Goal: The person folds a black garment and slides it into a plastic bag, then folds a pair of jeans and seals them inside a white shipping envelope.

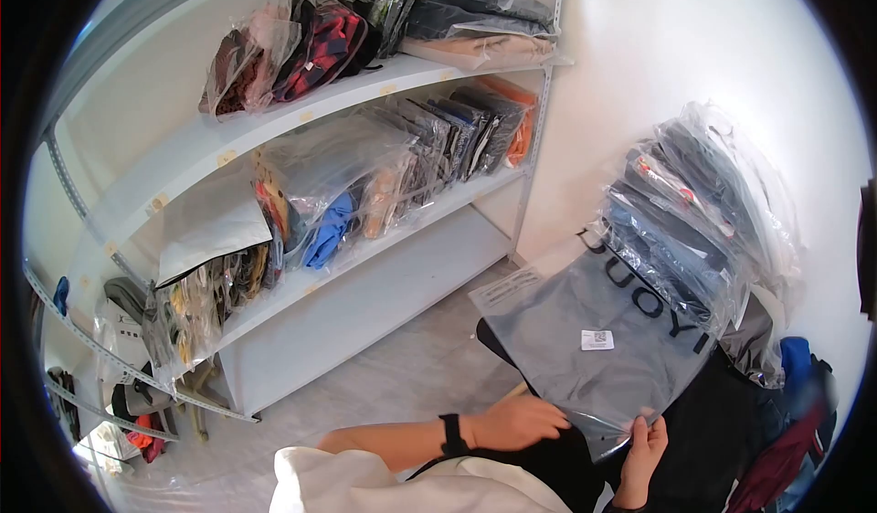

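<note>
A clear plastic bag with dark letters (566, 330) and a grey garment inside lies in front of me, a small white label with a printed code (597, 340) on it. My right hand (644, 444) pinches the bag's lower edge between thumb and fingers. Beside the bag's lower left corner is my left hand (525, 422), its fingers curled; whether they hold the edge is too small to tell. A black band (452, 434) circles the left wrist. Black cloth (722, 422) lies under and right of the bag.
Bagged garments (676, 211) are stacked beyond the bag by the white wall. Metal shelves (365, 275) at the left bear more bagged clothes (329, 42). Maroon cloth (781, 463) and blue cloth lie at the lower right. Grey floor (338, 394) shows below the shelves.
</note>
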The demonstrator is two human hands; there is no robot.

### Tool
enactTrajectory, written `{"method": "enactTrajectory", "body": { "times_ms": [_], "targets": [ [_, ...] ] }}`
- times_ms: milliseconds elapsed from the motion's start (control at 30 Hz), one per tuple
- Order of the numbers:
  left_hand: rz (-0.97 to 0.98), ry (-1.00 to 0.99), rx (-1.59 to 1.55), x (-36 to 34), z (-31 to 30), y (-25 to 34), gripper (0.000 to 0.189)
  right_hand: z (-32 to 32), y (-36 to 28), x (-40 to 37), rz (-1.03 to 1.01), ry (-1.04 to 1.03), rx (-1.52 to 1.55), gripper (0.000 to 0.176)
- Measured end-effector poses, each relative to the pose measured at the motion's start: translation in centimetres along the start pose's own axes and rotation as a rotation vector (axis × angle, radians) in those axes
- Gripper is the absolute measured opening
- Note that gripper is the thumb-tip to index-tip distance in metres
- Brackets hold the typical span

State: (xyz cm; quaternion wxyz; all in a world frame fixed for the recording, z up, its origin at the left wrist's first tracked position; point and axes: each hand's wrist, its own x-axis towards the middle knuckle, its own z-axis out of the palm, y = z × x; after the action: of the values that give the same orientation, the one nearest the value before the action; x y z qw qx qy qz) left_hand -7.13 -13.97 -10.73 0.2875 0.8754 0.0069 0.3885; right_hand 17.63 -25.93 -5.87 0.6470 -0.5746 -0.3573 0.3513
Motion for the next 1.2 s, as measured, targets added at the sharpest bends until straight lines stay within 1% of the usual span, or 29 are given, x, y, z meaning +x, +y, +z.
{"method": "enactTrajectory", "body": {
  "times_ms": [67, 133, 200, 267, 300, 367, 400, 467, 500, 567, 600, 633, 667, 700, 767, 800, 833, 900, 933, 967, 1033, 1100, 1167, 1200],
  "targets": [
    [-0.220, 0.297, 0.002, -1.7, -2.8, -1.5, 0.017, -0.9, 0.8, -0.3, -0.013, 0.124, -0.128, 0.010],
    [-0.592, 0.564, -0.050, -1.8, -7.1, -2.2, 0.018, -0.9, 0.9, -0.1, -0.031, 0.148, -0.115, 0.009],
    [-0.736, 0.857, -0.123, -4.2, -10.1, -6.4, 0.016, -1.1, 1.1, 0.3, -0.046, 0.168, -0.079, 0.008],
    [-0.769, 0.856, 0.019, -3.5, -12.9, -5.5, 0.014, -0.9, 0.8, 0.6, -0.037, 0.174, -0.041, 0.008],
    [-0.765, 0.813, -0.012, -3.2, -13.1, -5.0, 0.014, -1.0, 0.6, 0.3, -0.028, 0.185, -0.010, 0.009],
    [-0.838, 0.691, -0.200, -2.0, -12.3, -3.8, 0.012, -0.3, -0.3, 0.1, -0.085, 0.230, -0.148, 0.013],
    [-0.838, 0.625, -0.244, -0.9, -10.8, -2.9, 0.012, -0.5, -0.2, -0.1, -0.058, 0.241, -0.151, 0.015],
    [-0.715, 0.320, 0.040, 1.0, -8.5, -1.0, 0.017, -0.6, 0.6, -0.1, -0.052, 0.266, -0.097, 0.021],
    [-0.697, 0.270, 0.007, 2.2, -7.1, -0.2, 0.017, -0.6, 0.8, -0.2, -0.074, 0.272, -0.042, 0.023],
    [-0.477, 0.132, 0.061, 4.9, -3.8, 1.7, 0.022, -0.6, -0.7, -0.8, 0.076, 0.189, -0.029, 0.023],
    [-0.465, 0.104, 0.042, 6.2, -2.5, 2.6, 0.022, -0.8, -0.2, -0.7, 0.026, 0.126, -0.037, 0.021],
    [-0.444, 0.025, -0.039, 7.6, -1.3, 3.4, 0.026, -0.7, -0.2, -0.8, -0.009, 0.088, -0.009, 0.018],
    [-0.426, -0.051, -0.117, 8.8, -0.3, 4.1, 0.030, -0.8, 0.1, -0.9, 0.004, 0.067, 0.000, 0.017],
    [-0.420, -0.069, -0.129, 9.8, 0.5, 4.7, 0.030, -0.7, 0.3, -1.0, 0.018, 0.042, 0.009, 0.017],
    [-0.396, -0.147, -0.077, 11.5, 2.2, 5.7, 0.041, -0.6, -0.3, -1.4, 0.073, 0.042, -0.045, 0.018],
    [-0.409, -0.180, -0.042, 12.1, 2.9, 6.0, 0.050, -0.6, -0.4, -1.5, 0.076, 0.021, -0.067, 0.019],
    [-0.409, -0.194, -0.051, 12.3, 3.5, 6.0, 0.050, -0.7, -0.5, -1.8, 0.083, 0.000, -0.088, 0.020],
    [-0.408, -0.164, 0.099, 12.6, 5.1, 5.5, 0.050, -1.2, -1.4, -2.1, 0.079, -0.069, -0.249, 0.021],
    [-0.429, -0.169, 0.139, 12.6, 5.7, 5.0, 0.045, -1.4, -2.7, -2.6, 0.005, -0.083, -0.323, 0.021],
    [-0.422, -0.185, 0.126, 12.5, 6.2, 4.7, 0.045, -2.1, -3.7, -3.1, 0.013, -0.063, -0.323, 0.021],
    [-0.399, -0.149, 0.252, 12.3, 6.8, 4.1, 0.040, -3.5, -5.2, -3.9, -0.305, -0.029, -0.540, 0.018],
    [-0.415, -0.171, 0.247, 13.0, 6.7, 4.1, 0.038, -6.1, -6.4, -4.8, -0.378, 0.025, -0.651, 0.016],
    [-0.404, -0.202, 0.269, 13.5, 6.6, 4.0, 0.038, -9.0, -6.8, -5.6, -0.448, 0.187, -0.722, 0.016],
    [-0.435, -0.248, 0.249, 14.0, 6.5, 4.3, 0.040, -10.5, -7.0, -6.0, -0.444, 0.269, -0.788, 0.017]
  ]
}}
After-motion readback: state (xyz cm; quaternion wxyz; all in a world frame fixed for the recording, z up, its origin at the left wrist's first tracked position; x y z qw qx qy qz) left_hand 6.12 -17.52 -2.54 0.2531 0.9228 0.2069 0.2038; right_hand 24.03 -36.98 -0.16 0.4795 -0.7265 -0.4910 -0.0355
